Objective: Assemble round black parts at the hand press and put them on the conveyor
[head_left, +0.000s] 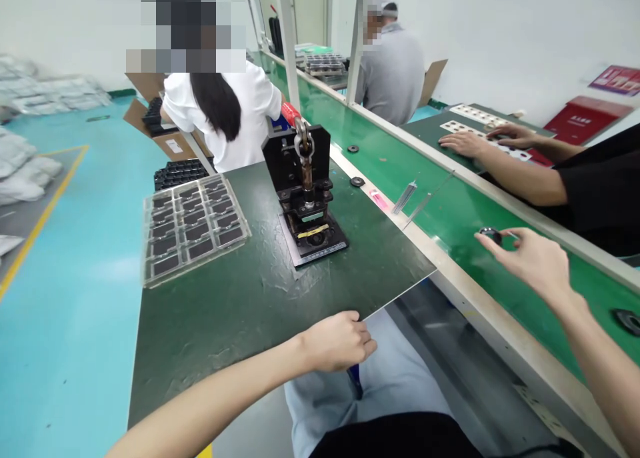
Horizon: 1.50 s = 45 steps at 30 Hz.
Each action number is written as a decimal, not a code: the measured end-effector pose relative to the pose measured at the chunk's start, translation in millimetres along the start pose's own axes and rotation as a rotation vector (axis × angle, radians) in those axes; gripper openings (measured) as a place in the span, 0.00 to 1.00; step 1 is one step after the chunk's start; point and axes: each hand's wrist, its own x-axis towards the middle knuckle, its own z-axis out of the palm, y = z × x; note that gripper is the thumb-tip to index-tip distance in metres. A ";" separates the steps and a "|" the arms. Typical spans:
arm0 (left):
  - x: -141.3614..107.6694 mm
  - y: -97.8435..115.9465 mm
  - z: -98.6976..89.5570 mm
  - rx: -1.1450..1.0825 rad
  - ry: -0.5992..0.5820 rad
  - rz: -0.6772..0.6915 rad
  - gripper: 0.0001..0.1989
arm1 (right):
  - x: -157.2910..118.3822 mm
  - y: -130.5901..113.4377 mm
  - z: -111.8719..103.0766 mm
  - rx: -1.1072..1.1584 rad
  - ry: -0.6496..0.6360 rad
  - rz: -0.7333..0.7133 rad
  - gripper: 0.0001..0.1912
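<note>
From my camera, my right arm comes in at the lower right and stretches over the green conveyor belt (435, 205). The wrist is raised slightly, and the right hand (543, 265) points back toward the left of my view, thumb foremost. Its fingers are clamped on a small round black part (491, 234), which I have held above the belt, tilted.

My left forearm runs up from the bottom left, across the near part of the dark green worktop (225, 325). The left hand (340, 341) sits at the worktop's near edge, back of the hand up, knuckles bent. Its fingers are curled in together; the palm is hidden, so I can't tell if it holds anything.

Ahead of that hand, a black clamp fixture (307, 191) stands upright on the worktop, a yellow strip (313, 231) across its lower part. To its left lies a clear compartment tray (195, 230) of dark pieces. Another black part (627, 321) lies on the belt near my right forearm.
</note>
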 end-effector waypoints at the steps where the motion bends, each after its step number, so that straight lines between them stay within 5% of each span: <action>1: 0.1 -0.4 -0.3 0.001 -0.006 0.000 0.08 | 16.3 -3.7 1.8 -0.013 -0.024 0.013 0.21; 6: 0.8 -2.0 -1.0 0.007 -0.040 -0.001 0.06 | 71.7 -39.1 22.1 -0.004 -0.003 -0.005 0.23; 11: 1.1 -2.6 -2.2 0.000 -0.042 0.008 0.05 | 95.5 -64.2 34.5 0.127 0.006 0.009 0.23; 15: 1.1 -1.0 -0.6 -0.003 -0.018 0.005 0.06 | 77.5 -72.0 29.9 0.417 0.275 -0.038 0.15; 17: 1.0 0.1 0.5 -0.003 -0.004 0.002 0.07 | 51.8 -73.7 26.0 0.513 0.532 -0.196 0.14; 19: 1.0 0.7 1.3 -0.003 0.002 -0.004 0.07 | 20.0 -80.0 22.4 0.465 0.644 -0.464 0.16; 22: 1.1 0.6 1.3 -0.012 0.001 -0.005 0.07 | -21.2 -111.9 20.1 0.302 0.407 -0.862 0.15; 24: 1.3 -0.2 1.1 -0.014 -0.005 -0.001 0.07 | -33.0 -149.6 23.0 0.293 0.232 -0.967 0.16; 28: 0.6 -2.3 2.2 -0.015 0.000 0.008 0.06 | -15.5 -230.6 40.6 0.256 0.052 -0.754 0.21; 31: -0.3 -4.2 4.3 -0.037 0.029 0.011 0.07 | 8.4 -266.0 56.3 0.155 -0.072 -0.554 0.25; 40: 1.8 -8.8 2.2 -0.090 0.001 0.023 0.08 | 25.1 -280.0 59.3 0.115 -0.115 -0.494 0.24; 45: 1.9 -7.5 -7.6 -0.080 0.168 -0.070 0.09 | -12.6 -241.3 52.0 0.384 -0.007 -0.580 0.26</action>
